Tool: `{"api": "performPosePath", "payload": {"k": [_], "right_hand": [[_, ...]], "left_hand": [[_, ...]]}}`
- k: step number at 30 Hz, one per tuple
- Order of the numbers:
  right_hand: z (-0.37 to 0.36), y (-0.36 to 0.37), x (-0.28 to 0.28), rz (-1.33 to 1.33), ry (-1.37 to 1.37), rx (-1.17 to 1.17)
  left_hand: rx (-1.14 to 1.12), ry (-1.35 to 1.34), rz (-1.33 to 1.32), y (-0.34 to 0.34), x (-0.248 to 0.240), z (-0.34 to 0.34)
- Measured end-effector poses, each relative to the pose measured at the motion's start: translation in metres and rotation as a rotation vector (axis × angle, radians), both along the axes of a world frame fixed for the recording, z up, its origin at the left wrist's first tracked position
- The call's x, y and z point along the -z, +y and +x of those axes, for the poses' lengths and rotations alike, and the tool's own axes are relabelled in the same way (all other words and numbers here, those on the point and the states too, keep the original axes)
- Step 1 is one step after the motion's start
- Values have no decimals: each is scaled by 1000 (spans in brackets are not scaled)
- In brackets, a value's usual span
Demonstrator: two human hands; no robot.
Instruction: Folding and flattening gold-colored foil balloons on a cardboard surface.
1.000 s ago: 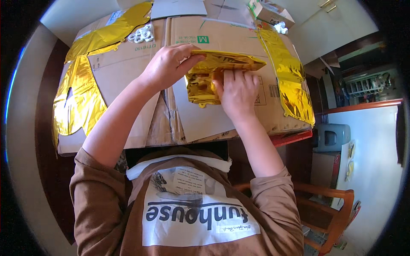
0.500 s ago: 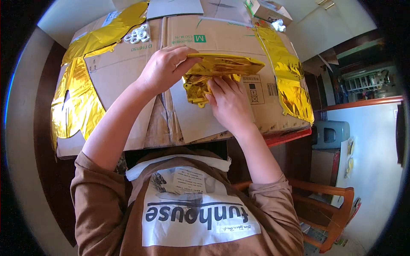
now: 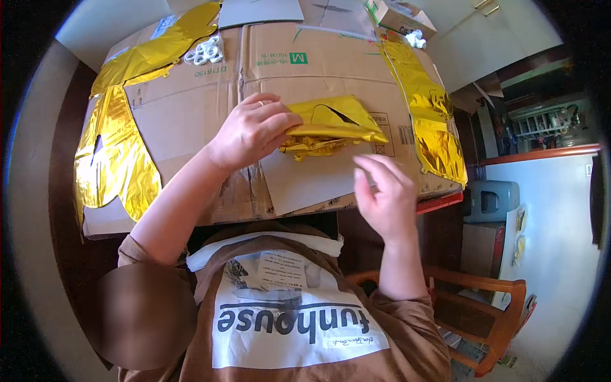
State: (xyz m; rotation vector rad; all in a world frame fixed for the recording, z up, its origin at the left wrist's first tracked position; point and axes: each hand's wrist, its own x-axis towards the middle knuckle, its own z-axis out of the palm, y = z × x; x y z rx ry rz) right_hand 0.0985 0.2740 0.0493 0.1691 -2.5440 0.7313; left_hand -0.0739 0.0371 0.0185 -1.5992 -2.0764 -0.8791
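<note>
A folded gold foil balloon [image 3: 337, 121] lies on a pale sheet of card [image 3: 309, 181] in the middle of the cardboard. My left hand [image 3: 258, 130] pinches its left end between thumb and fingers. The upper layer is flat with a dark slit-like gap, and crumpled foil shows beneath its near edge. Just to the near right of the balloon, my right hand [image 3: 388, 200] is raised off it, thumb and fingers apart, holding nothing.
Flattened cardboard [image 3: 184, 127] covers the table. More flat gold foil balloons lie along its left [image 3: 118, 153] and right [image 3: 433, 114] sides. A bag of white rings [image 3: 205, 51], a small box [image 3: 401, 18] and crumpled white tissue [image 3: 415, 39] sit at the far side. A wooden chair [image 3: 484, 325] stands at lower right.
The foil's raised upper layer has come down toward me over the crumpled part. My left hand moved nearer with it; my right hand came out from under the fold and drew back right.
</note>
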Motion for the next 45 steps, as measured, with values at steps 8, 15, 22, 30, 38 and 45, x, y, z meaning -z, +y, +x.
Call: {"api": "performPosePath", "payload": {"k": [8,15,22,30,38,45], "right_hand": [[-37,8,-45,193,189,-144],[-238,-75,-14,59,-83,-414],[-335,-172,14,222,-272,-281],[-356,-178,40,84,-408,-116],[-253,-40,-50,-825,-597,-473],[-52,31,-64,-748,-565,-408]], "left_hand": [[85,69,-24,-8,14,5],[93,159,15,-5,21,4],[66,125,61,-7,31,2],[41,143,73,-7,36,2],[55,30,6,-10,28,3],[-24,-67,28,-13,11,0]]}}
